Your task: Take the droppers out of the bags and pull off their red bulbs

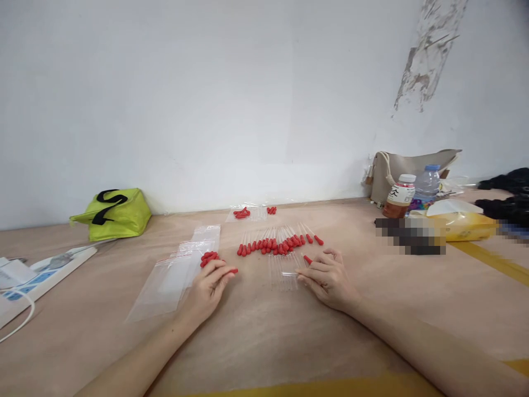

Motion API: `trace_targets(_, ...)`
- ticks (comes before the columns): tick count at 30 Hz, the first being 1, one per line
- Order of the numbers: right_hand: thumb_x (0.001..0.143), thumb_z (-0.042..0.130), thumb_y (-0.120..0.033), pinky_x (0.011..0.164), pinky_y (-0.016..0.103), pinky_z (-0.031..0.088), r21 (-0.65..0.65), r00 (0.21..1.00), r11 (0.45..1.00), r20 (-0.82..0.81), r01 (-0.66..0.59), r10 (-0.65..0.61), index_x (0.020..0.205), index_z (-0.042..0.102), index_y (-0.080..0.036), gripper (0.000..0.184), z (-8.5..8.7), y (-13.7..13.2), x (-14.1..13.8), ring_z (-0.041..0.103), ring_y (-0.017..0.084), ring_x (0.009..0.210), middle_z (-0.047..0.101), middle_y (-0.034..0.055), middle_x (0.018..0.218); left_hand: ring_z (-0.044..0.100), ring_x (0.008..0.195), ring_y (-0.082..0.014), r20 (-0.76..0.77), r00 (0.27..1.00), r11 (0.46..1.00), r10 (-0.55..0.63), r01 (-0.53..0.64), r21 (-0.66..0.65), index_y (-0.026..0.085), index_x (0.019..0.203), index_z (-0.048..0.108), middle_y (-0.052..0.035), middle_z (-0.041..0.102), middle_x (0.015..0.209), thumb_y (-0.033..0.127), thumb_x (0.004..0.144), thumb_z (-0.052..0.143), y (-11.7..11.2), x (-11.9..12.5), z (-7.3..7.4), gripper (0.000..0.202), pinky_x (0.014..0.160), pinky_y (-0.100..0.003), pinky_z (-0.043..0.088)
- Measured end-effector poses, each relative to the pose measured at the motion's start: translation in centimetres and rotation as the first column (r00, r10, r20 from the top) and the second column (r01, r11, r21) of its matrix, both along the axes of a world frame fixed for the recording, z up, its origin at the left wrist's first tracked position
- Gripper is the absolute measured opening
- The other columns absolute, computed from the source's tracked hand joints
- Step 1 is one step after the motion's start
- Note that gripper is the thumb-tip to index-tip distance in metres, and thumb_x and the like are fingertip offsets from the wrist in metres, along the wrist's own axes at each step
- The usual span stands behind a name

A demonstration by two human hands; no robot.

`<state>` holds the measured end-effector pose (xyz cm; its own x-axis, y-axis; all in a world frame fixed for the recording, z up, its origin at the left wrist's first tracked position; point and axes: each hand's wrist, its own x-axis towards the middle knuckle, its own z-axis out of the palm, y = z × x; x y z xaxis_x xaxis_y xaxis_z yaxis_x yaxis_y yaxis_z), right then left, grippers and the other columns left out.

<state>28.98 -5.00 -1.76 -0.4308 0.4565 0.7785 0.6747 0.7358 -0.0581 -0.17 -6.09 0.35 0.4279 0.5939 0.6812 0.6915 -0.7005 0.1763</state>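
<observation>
Left fingers [220, 274]: we see them pinching a red-bulb dropper [233, 271], low over the counter [256, 336].
Right fingers [311, 272]: pressed together, tips on clear tubes [283, 273]; whether they grip, we can't tell.
Beside left hand [206, 289]: loose red bulbs [209, 257], zip bags [173, 281].
Ahead of right hand [329, 278]: dropper row [276, 243].

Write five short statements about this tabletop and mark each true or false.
1. The left hand pinches a red bulb. True.
2. The right hand is raised off the table. False: the right hand rests on the table, beside clear glass tubes.
3. The green bag stands on the right. False: the green bag sits far left, by the wall.
4. A row of red-bulbed droppers lies beyond the hands. True.
5. Clear plastic bags lie left of the left hand. True.
</observation>
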Motion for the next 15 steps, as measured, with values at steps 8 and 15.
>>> trace_targets(8, 0.081, 0.048, -0.022, 0.076, 0.031, 0.028, -0.088, 0.975, 0.996, -0.22, 0.015, -0.034, 0.084, 0.065, -0.021, 0.018, 1.5, 0.3, -3.1, 0.05, 0.011, 0.063, 0.064, 0.0001, 0.066, 0.054, 0.078, -0.0167, 0.288, 0.86, 0.904, 0.421, -0.371, -0.212, 0.017, 0.106, 0.057, -0.0051, 0.055, 0.087, 0.035, 0.08, 0.041, 3.5, -4.4, 3.6, 0.035, 0.068, -0.029, 0.044)
trace_targets(15, 0.078, 0.048, -0.02, 0.075, 0.033, 0.022, -0.056, 0.991, 0.99, 0.006, 0.132, -0.132, 0.076, 0.066, -0.022, 0.018, 2.4, 3.1, -6.7, 0.05, 0.013, 0.068, 0.063, 0.0001, 0.065, 0.053, 0.066, -0.0139, 0.162, 0.901, 0.816, 0.403, -0.274, -0.509, 0.017, 0.093, 0.055, -0.0016, 0.057, 0.077, 0.049, 0.066, 0.056, 6.5, -6.7, 5.5, 0.042, 0.06, -0.025, 0.043)
